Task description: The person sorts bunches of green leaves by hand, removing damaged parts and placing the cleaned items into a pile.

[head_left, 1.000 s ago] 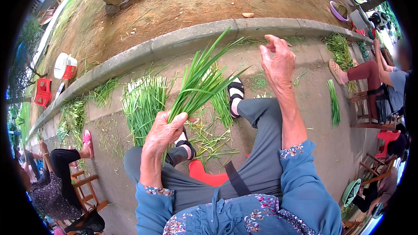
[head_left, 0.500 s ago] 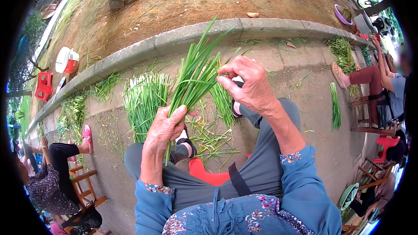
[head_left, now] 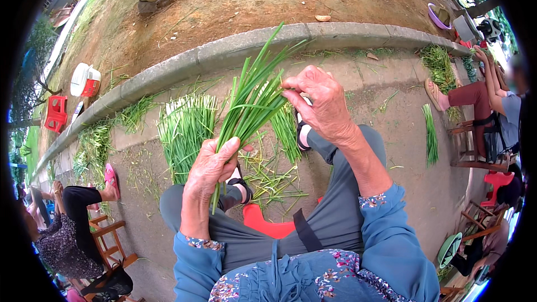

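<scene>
My left hand (head_left: 210,173) is closed around the lower part of a bunch of green chives (head_left: 246,106). Its blades fan up and to the right above my lap. At the bunch's right edge, my right hand (head_left: 321,103) pinches with thumb and forefinger at blade tips; exactly how many it grips is hard to see. A large pile of chives (head_left: 187,134) lies on the pavement ahead of my left knee. A smaller chive bundle (head_left: 286,134) rests between my feet, beside scattered trimmed scraps (head_left: 271,182).
A concrete curb (head_left: 240,45) arcs across the far side, with bare soil beyond. A red stool (head_left: 263,223) shows beneath me. One thin chive bundle (head_left: 429,134) lies to the right. People sit on both sides near wooden chairs (head_left: 106,235). A white-and-red bucket (head_left: 85,80) stands far left.
My right hand has shifted slightly, its fingertips drawn closer together at the bunch's edge. The left hand keeps its hold on the chives, almost still.
</scene>
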`<state>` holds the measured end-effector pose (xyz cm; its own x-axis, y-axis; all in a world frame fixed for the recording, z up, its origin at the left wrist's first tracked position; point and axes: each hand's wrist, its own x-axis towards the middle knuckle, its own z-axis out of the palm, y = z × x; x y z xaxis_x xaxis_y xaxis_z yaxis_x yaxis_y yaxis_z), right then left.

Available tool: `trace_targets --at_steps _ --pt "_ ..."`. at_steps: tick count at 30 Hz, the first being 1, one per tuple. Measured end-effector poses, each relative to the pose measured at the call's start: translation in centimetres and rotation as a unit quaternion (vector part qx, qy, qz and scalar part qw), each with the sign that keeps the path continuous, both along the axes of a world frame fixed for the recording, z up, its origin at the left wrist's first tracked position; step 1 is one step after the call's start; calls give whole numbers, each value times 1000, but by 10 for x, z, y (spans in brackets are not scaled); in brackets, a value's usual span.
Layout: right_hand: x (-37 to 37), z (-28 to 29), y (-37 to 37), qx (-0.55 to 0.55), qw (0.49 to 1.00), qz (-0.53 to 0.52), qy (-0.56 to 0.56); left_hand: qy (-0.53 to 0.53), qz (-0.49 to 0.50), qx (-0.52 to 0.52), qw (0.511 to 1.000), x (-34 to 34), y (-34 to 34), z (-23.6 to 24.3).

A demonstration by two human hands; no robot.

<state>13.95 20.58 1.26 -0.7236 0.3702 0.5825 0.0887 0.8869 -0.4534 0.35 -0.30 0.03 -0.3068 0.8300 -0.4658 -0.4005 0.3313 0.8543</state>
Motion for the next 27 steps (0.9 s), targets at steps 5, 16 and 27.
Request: trace_targets --at_steps 5,16,27 --pt "0 1 -2 27 1000 2 -3 9 11 2 1000 1 0 0" --pt "-10 -9 -19 139 981 -116 -68 7 14 -4 1000 4 3 -2" --pt "15 -13 42 148 910 -379 -85 3 14 -1 1000 5 3 0"
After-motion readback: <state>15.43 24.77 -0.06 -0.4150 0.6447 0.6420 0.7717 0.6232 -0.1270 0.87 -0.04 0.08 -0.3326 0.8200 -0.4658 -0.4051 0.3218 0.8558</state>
